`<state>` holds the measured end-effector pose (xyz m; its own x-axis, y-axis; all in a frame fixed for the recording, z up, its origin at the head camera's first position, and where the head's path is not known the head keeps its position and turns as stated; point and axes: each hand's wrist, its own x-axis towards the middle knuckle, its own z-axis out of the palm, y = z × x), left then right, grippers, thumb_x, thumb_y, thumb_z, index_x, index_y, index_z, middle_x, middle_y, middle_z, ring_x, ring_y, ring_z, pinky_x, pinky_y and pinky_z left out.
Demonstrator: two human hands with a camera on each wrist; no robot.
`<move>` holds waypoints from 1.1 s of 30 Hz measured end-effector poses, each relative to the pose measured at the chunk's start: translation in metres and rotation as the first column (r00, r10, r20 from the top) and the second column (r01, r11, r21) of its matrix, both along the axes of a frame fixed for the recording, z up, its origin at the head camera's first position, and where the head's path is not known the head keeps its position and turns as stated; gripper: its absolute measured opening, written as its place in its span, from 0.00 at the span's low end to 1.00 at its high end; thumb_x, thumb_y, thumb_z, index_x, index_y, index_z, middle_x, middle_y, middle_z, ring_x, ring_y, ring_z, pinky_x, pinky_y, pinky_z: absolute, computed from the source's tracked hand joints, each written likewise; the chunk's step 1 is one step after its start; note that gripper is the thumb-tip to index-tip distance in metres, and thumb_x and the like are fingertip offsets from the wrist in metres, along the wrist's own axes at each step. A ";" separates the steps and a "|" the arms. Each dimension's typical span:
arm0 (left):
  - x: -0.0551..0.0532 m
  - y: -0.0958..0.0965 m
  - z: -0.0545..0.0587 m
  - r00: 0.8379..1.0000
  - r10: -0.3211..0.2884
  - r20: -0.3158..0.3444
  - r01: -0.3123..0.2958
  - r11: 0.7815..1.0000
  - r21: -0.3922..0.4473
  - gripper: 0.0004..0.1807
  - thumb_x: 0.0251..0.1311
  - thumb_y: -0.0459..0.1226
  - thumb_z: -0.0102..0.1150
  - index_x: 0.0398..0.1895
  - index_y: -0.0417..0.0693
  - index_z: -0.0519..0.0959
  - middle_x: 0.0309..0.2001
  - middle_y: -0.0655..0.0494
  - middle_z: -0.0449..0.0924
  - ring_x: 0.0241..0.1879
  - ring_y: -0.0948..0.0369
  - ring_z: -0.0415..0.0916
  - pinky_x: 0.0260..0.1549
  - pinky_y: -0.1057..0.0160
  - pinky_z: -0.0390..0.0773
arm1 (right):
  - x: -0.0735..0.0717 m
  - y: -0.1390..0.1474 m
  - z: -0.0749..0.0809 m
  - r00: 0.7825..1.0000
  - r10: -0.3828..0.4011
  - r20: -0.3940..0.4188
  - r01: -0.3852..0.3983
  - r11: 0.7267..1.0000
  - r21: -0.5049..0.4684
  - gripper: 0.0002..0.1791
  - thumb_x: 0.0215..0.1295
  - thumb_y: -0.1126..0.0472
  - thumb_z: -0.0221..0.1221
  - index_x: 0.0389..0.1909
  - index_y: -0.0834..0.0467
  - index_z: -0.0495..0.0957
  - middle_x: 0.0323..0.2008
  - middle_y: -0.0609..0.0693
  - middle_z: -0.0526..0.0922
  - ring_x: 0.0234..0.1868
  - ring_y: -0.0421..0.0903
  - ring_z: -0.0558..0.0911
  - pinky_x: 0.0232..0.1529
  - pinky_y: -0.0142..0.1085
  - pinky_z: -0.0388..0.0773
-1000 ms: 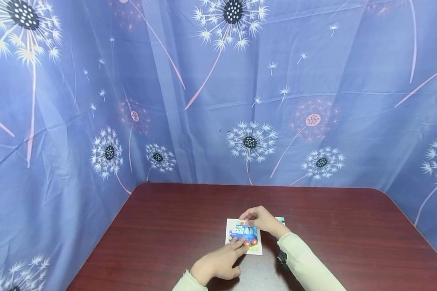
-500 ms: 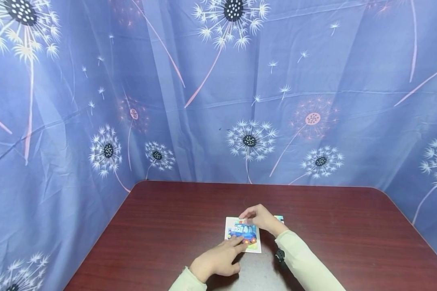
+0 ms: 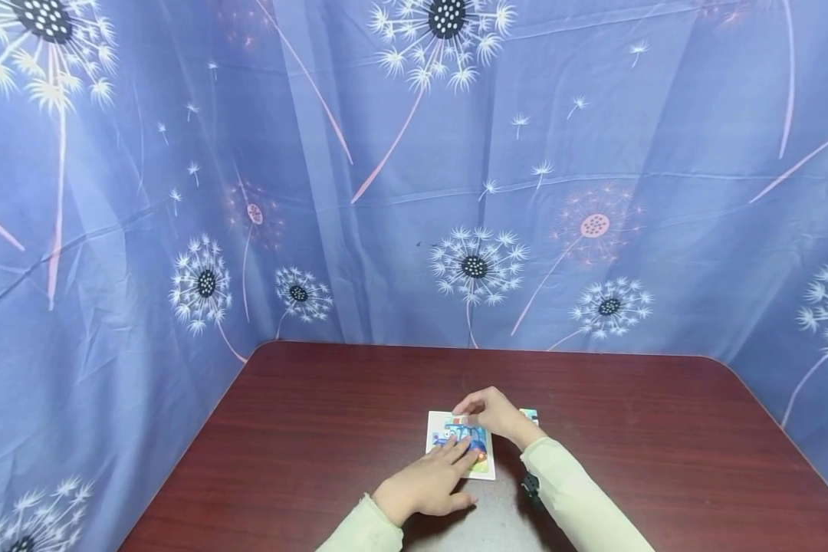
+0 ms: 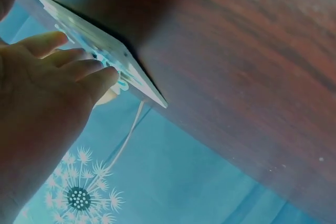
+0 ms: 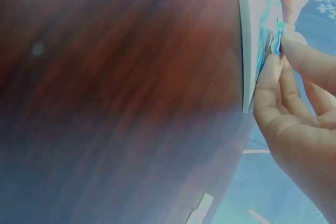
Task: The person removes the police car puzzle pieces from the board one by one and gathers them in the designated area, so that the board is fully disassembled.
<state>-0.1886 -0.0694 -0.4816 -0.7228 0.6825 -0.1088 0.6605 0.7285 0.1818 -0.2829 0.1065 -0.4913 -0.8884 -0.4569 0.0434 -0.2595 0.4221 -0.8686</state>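
A small square puzzle board [image 3: 485,469] with a white border and a blue cartoon car lies on the table. My left hand [image 3: 431,479] reaches over its lower part, fingers fairly straight with the tips on the car picture, partly hiding it. In the left wrist view, those fingers [image 4: 102,80] lie along the board's face. At the board's upper right, my right hand [image 3: 494,415] pinches a small puzzle piece [image 5: 278,38] between thumb and fingers, close against the picture. The right hand covers that corner in the head view.
Behind the right wrist lies another small coloured piece [image 3: 530,415], partly hidden. The dark red wooden table [image 3: 317,429] extends around the board. Blue dandelion-print cloth [image 3: 400,268] hangs along its back and sides.
My left hand has slid a little to the right and up the board, so its fingers cover more of the car. The right hand stays in about the same place.
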 end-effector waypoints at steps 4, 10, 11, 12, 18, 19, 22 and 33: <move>-0.002 0.000 -0.003 0.999 0.011 0.037 -0.010 1.000 -0.008 0.35 0.66 0.55 0.50 0.72 0.49 0.61 0.74 0.50 0.54 0.72 0.52 0.51 0.67 0.55 0.59 | 0.000 0.000 -0.001 1.000 0.001 -0.007 -0.001 1.000 0.016 0.08 0.55 0.77 0.62 0.35 0.66 0.84 0.32 0.57 0.86 0.36 0.49 0.82 0.41 0.41 0.79; -0.003 0.000 0.001 0.998 0.010 0.058 -0.010 1.000 0.005 0.34 0.67 0.54 0.49 0.72 0.50 0.63 0.73 0.50 0.56 0.72 0.52 0.51 0.67 0.55 0.60 | -0.002 0.000 -0.002 1.000 0.008 0.004 -0.008 1.000 0.001 0.09 0.54 0.78 0.62 0.35 0.67 0.84 0.31 0.57 0.86 0.35 0.49 0.83 0.37 0.38 0.80; -0.003 0.000 0.002 0.998 0.010 0.061 -0.010 1.000 0.008 0.34 0.67 0.54 0.49 0.72 0.50 0.63 0.73 0.50 0.56 0.72 0.52 0.52 0.67 0.54 0.60 | -0.003 0.000 -0.002 1.000 0.008 0.005 -0.008 1.000 -0.002 0.09 0.54 0.78 0.62 0.34 0.67 0.84 0.31 0.57 0.86 0.35 0.49 0.83 0.37 0.38 0.80; -0.004 0.000 0.003 0.998 0.011 0.069 -0.012 1.000 0.012 0.34 0.67 0.54 0.50 0.71 0.49 0.63 0.73 0.50 0.56 0.72 0.52 0.51 0.67 0.54 0.60 | -0.004 0.000 -0.002 1.000 0.010 0.005 -0.010 1.000 -0.008 0.09 0.54 0.78 0.62 0.34 0.67 0.84 0.31 0.58 0.86 0.35 0.49 0.83 0.36 0.38 0.80; -0.004 0.000 0.004 0.996 0.010 0.093 -0.013 1.000 0.026 0.33 0.66 0.52 0.50 0.71 0.49 0.63 0.73 0.49 0.56 0.72 0.52 0.52 0.67 0.53 0.60 | -0.007 0.002 0.000 1.000 0.005 0.009 -0.004 0.999 -0.051 0.09 0.55 0.77 0.61 0.36 0.68 0.84 0.33 0.58 0.86 0.35 0.47 0.83 0.36 0.35 0.80; -0.004 0.000 0.004 0.996 0.008 0.092 -0.011 1.000 0.027 0.33 0.66 0.52 0.50 0.71 0.49 0.63 0.73 0.49 0.56 0.72 0.52 0.52 0.66 0.53 0.61 | -0.008 0.002 0.003 1.000 -0.010 0.011 0.011 0.998 -0.069 0.09 0.56 0.76 0.61 0.37 0.68 0.84 0.33 0.58 0.86 0.35 0.46 0.83 0.37 0.35 0.80; -0.005 0.000 0.003 0.995 0.014 0.097 -0.017 0.999 0.030 0.34 0.66 0.52 0.51 0.72 0.49 0.62 0.73 0.50 0.56 0.72 0.52 0.52 0.67 0.53 0.60 | -0.014 0.005 0.013 0.997 -0.074 0.015 0.075 0.989 -0.126 0.09 0.58 0.75 0.60 0.39 0.67 0.84 0.34 0.58 0.86 0.34 0.44 0.82 0.38 0.35 0.80; -0.004 0.001 0.002 0.992 0.036 0.117 -0.041 0.998 0.038 0.34 0.65 0.52 0.52 0.72 0.50 0.62 0.73 0.50 0.56 0.72 0.52 0.52 0.67 0.51 0.59 | -0.017 0.038 0.029 0.977 -0.181 0.109 0.190 0.978 -0.081 0.11 0.62 0.69 0.60 0.45 0.65 0.83 0.38 0.56 0.86 0.38 0.47 0.83 0.44 0.49 0.80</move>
<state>-0.1929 -0.0688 -0.4794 -0.7327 0.6598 -0.1667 0.6045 0.7435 0.2860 -0.2994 0.1448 -0.4624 -0.9592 -0.2821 -0.0173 -0.0931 0.3731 -0.9231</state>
